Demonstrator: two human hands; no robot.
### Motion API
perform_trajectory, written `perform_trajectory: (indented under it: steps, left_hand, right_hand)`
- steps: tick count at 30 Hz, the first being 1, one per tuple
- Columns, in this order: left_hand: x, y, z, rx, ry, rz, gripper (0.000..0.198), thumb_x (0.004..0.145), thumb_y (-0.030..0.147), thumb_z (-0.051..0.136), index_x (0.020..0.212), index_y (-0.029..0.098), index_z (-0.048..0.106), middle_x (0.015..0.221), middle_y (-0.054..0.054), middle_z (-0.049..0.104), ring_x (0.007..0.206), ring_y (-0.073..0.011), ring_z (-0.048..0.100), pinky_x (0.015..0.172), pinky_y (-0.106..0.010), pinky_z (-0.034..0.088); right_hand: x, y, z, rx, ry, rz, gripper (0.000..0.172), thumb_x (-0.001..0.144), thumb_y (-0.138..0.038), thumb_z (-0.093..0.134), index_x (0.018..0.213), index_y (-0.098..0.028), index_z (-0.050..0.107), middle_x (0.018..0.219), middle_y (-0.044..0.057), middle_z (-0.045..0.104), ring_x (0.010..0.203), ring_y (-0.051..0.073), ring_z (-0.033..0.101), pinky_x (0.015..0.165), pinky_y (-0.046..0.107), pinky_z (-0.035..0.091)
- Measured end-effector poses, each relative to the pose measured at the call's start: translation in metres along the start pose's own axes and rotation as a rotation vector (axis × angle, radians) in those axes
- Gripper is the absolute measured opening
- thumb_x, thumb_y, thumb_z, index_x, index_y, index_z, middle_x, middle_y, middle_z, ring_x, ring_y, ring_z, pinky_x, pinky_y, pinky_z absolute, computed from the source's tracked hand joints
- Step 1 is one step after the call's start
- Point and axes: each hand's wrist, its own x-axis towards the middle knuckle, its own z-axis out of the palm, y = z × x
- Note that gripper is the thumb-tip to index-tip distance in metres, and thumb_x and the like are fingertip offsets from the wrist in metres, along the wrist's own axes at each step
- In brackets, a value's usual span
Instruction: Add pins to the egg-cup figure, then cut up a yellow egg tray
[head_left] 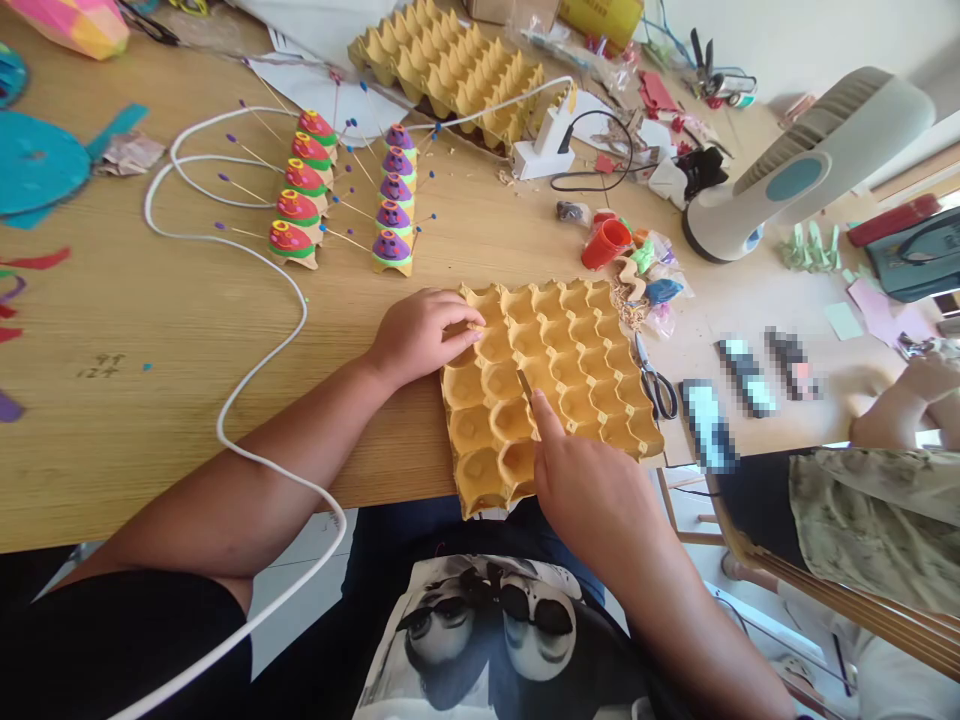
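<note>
A yellow egg tray (590, 387) with rows of cups lies at the table's front edge and overhangs it a little. My left hand (426, 335) is closed on the tray's left rim, thumb and fingers pinching the cardboard. Over the tray's middle, my right hand (583, 470) is wrapped round a knife (524, 382); only its thin blade shows, its tip at the ridge between two rows of cups. The palm hides the handle. Just right of the tray lie scissors (657, 385) with dark handles.
Painted egg-carton caterpillars (304, 190) stand behind my left hand, near a white cable (281, 345). Farther back are another egg tray (450, 65) and a power strip (541, 155). A red cup (606, 243), a fan (795, 165) and a person's hand (911, 395) are to the right.
</note>
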Motion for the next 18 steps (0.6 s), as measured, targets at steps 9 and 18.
perform_trajectory:
  steps: [9, 18]
  left_hand:
    - [0.0, -0.002, 0.001, -0.012, 0.002, 0.013, 0.024, 0.093, 0.04, 0.062, 0.099, 0.022, 0.078, 0.099, -0.006, 0.077, 0.09, -0.0226, 0.067, 0.086, -0.036, 0.05]
    - [0.001, -0.001, 0.0, -0.007, -0.001, 0.023, 0.024, 0.094, 0.039, 0.063, 0.099, 0.022, 0.078, 0.1, -0.006, 0.078, 0.092, -0.0228, 0.068, 0.087, -0.035, 0.049]
  right_hand:
    - [-0.002, 0.013, 0.008, 0.077, 0.07, 0.0, 0.067, 0.108, -0.031, 0.04, 0.169, -0.017, 0.015, 0.074, 0.0, 0.076, 0.062, 0.019, 0.072, 0.047, 0.03, 0.033]
    - [0.008, 0.01, 0.01, 0.102, 0.09, -0.001, 0.068, 0.108, -0.031, 0.04, 0.169, -0.017, 0.015, 0.079, 0.002, 0.077, 0.065, 0.019, 0.072, 0.048, 0.03, 0.034]
